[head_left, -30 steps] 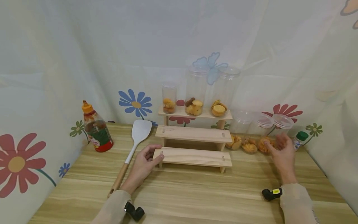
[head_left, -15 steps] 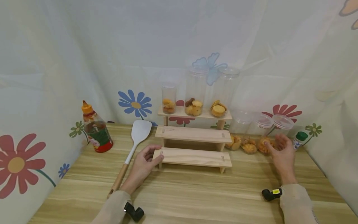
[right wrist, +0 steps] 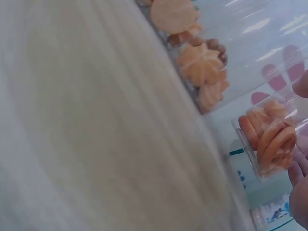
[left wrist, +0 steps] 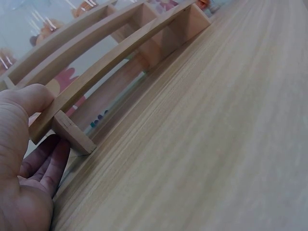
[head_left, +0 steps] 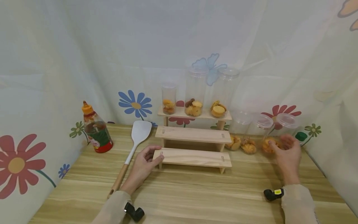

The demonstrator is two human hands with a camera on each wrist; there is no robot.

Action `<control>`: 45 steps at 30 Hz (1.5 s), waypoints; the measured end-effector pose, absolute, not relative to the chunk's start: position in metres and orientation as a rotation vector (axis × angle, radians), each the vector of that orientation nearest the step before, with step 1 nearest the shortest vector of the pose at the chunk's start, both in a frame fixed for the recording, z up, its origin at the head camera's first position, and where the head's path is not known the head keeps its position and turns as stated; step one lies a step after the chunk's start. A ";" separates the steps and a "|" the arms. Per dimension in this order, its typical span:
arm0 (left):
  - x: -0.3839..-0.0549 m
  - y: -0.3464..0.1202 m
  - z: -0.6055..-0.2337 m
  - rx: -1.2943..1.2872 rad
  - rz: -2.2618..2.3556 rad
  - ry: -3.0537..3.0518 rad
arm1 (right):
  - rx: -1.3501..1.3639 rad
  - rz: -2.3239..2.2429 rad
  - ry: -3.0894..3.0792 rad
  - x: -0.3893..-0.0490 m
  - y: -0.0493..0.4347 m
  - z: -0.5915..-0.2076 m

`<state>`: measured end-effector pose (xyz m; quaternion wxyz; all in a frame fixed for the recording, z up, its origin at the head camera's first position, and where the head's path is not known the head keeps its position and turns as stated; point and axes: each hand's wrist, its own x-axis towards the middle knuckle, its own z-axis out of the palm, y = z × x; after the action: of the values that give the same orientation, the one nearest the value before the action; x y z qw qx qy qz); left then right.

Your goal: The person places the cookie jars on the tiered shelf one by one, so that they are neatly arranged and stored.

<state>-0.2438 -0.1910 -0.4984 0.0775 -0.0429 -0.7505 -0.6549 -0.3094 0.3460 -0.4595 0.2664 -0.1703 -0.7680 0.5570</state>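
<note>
My left hand (head_left: 145,165) grips the left end of the lowest step of a three-tier wooden display stand (head_left: 193,156), thumb on top. In the left wrist view its fingers (left wrist: 54,161) reach under the step beside the leg. On the right, my right hand (head_left: 288,155) holds a clear lidded jar (head_left: 288,120) with ring-shaped cookies (right wrist: 276,144) at its bottom, tilted a little in the head view. Two similar jars of cookies, one jar (head_left: 249,146) and another jar (head_left: 233,143), stand just left of it. The right hand is partly cut off in the right wrist view.
Three clear cookie jars (head_left: 194,107) stand on the top tier. A white spatula (head_left: 141,132) with a wooden handle lies left of the stand, near a sauce bottle (head_left: 98,132). Behind the right hand is a small green-capped bottle (head_left: 301,136). A flowered curtain surrounds the table.
My right hand has shifted slightly right with the jar, opening a gap from the neighbouring jar and covering more of the green-capped bottle. My left hand stays on the stand.
</note>
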 end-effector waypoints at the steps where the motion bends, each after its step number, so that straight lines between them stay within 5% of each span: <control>1: -0.244 -0.191 -0.498 -0.128 -1.962 -2.250 | -0.461 1.506 -2.068 -0.308 0.347 -0.458; 23: -0.245 -0.193 -0.502 -0.122 -1.957 -2.252 | -0.363 1.447 -1.960 -0.276 0.339 -0.374; 45: -0.246 -0.194 -0.503 -0.138 -1.949 -2.269 | -0.100 1.335 -1.995 -0.263 0.305 -0.350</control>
<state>-0.2463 -0.1937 -0.5030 0.0735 -0.0459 -0.7558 -0.6490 -0.2626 0.3047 -0.3495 0.3614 -0.0388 -0.7742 0.5181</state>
